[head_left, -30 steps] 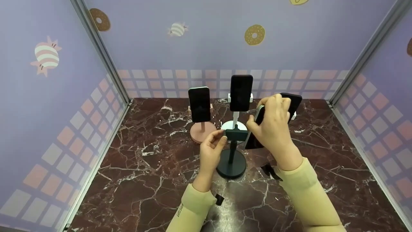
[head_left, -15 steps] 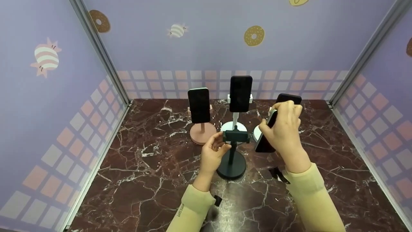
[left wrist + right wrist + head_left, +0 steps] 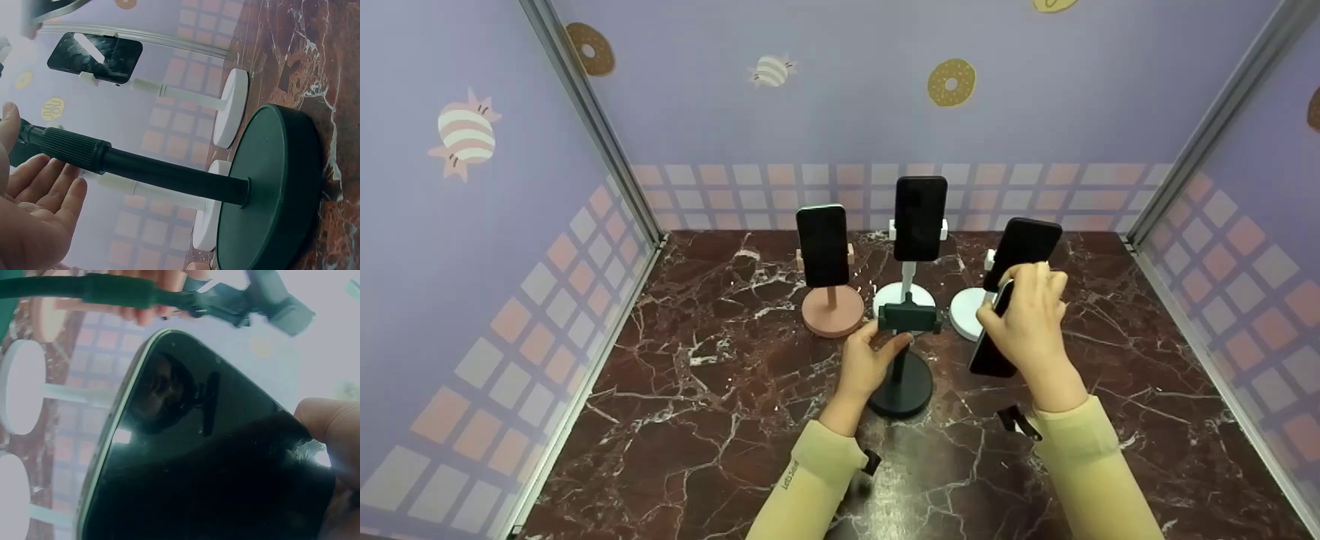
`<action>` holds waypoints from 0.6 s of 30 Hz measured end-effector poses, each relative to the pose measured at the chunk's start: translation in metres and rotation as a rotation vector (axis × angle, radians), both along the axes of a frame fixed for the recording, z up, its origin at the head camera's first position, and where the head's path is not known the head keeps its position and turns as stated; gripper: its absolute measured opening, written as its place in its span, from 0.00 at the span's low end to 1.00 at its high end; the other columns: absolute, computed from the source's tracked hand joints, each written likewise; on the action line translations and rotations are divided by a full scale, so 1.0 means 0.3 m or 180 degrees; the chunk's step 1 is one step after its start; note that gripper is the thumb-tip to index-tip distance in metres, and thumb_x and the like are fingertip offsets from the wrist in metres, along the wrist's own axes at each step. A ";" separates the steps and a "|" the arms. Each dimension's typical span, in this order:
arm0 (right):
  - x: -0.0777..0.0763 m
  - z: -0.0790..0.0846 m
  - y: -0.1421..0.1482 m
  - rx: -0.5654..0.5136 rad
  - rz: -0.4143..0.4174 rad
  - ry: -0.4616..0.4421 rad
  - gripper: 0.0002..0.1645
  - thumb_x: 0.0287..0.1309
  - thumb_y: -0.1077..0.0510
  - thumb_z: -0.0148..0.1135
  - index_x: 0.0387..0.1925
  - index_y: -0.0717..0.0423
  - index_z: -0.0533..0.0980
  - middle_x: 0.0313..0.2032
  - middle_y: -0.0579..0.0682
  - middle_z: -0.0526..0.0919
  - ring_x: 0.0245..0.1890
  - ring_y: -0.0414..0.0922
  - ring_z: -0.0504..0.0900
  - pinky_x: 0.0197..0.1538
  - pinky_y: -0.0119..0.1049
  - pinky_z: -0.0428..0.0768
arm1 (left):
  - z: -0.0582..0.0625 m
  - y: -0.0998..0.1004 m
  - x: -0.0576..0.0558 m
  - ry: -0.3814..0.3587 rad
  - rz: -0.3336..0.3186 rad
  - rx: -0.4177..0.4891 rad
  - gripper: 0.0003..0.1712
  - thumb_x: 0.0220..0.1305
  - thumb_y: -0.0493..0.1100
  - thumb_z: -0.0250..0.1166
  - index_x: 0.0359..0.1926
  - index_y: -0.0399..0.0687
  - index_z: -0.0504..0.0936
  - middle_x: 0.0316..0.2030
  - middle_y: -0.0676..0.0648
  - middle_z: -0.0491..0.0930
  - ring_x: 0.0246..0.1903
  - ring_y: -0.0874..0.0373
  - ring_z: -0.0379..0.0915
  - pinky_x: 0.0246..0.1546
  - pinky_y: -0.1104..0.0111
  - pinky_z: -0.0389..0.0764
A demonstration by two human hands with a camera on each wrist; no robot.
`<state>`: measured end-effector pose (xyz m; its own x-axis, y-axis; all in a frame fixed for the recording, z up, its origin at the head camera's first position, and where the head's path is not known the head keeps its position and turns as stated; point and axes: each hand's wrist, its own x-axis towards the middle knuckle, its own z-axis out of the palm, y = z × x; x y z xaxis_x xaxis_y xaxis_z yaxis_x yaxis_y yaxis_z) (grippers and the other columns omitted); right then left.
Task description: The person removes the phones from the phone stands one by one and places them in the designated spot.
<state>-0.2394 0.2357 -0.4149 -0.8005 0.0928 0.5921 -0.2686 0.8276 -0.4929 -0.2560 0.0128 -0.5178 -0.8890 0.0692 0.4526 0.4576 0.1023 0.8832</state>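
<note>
Clerk: Right hand, contents?

Me: My right hand (image 3: 1033, 321), grasping one phone (image 3: 991, 358) between thumb and fingers. Held tilted; dark glossy screen, pale green edge.

Clerk: Left hand?

Me: My left hand (image 3: 862, 369), released, fingers loosely extended, close by the neck of one dark green stand (image 3: 901, 390). Whether they touch it, I cannot tell.

Clerk: That stand, particulars?

Me: Just right of my left hand, left of the hand with the phone. Round base, ribbed collar (image 3: 73, 149), clamp (image 3: 909, 318) on top; upright on a marbled table (image 3: 697, 450).

Clerk: Remaining stock?

Me: Beyond my left hand, one pink stand (image 3: 832, 313), bearing an upright phone (image 3: 823, 246). Beyond the gap between my hands, one white stand (image 3: 909, 276), also bearing a phone (image 3: 921, 217). Just past my right hand, to its left, the base of a second white stand (image 3: 969, 315); its leaning phone (image 3: 1025, 249) is partly hidden behind my fingers.
</note>
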 end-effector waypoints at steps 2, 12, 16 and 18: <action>-0.008 -0.024 0.008 0.0016 -0.0025 -0.0148 0.23 0.46 0.65 0.66 0.43 0.63 0.66 0.43 0.65 0.67 0.50 0.64 0.60 0.41 0.64 0.67 | -0.002 0.003 -0.002 -0.0017 0.0052 -0.0060 0.16 0.60 0.34 0.74 0.50 0.39 0.88 0.46 0.38 0.88 0.47 0.44 0.88 0.50 0.58 0.87; -0.042 -0.159 0.031 0.0176 -0.0114 -0.0810 0.26 0.48 0.62 0.69 0.47 0.63 0.66 0.46 0.64 0.67 0.52 0.63 0.61 0.44 0.67 0.71 | -0.015 0.011 -0.014 -0.0077 0.0131 -0.0143 0.14 0.62 0.40 0.74 0.48 0.38 0.88 0.41 0.39 0.90 0.42 0.46 0.89 0.44 0.62 0.88; -0.049 -0.231 0.035 0.0290 -0.0092 -0.1018 0.25 0.48 0.61 0.69 0.44 0.63 0.66 0.45 0.64 0.69 0.52 0.63 0.61 0.43 0.68 0.72 | -0.019 0.010 -0.013 -0.0118 0.0144 -0.0222 0.16 0.63 0.42 0.74 0.48 0.38 0.88 0.42 0.39 0.90 0.44 0.46 0.89 0.46 0.61 0.88; -0.049 -0.264 0.035 0.0342 -0.0081 -0.1112 0.23 0.47 0.61 0.68 0.42 0.63 0.66 0.45 0.65 0.69 0.52 0.64 0.62 0.43 0.68 0.72 | -0.022 0.010 -0.012 -0.0133 0.0144 -0.0239 0.16 0.63 0.43 0.74 0.48 0.38 0.88 0.42 0.39 0.90 0.44 0.46 0.89 0.46 0.61 0.88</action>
<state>-0.2542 0.2462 -0.4941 -0.9544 0.0673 0.2909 -0.0782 0.8839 -0.4611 -0.2597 0.0157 -0.5243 -0.9100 0.0610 0.4101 0.4139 0.1887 0.8905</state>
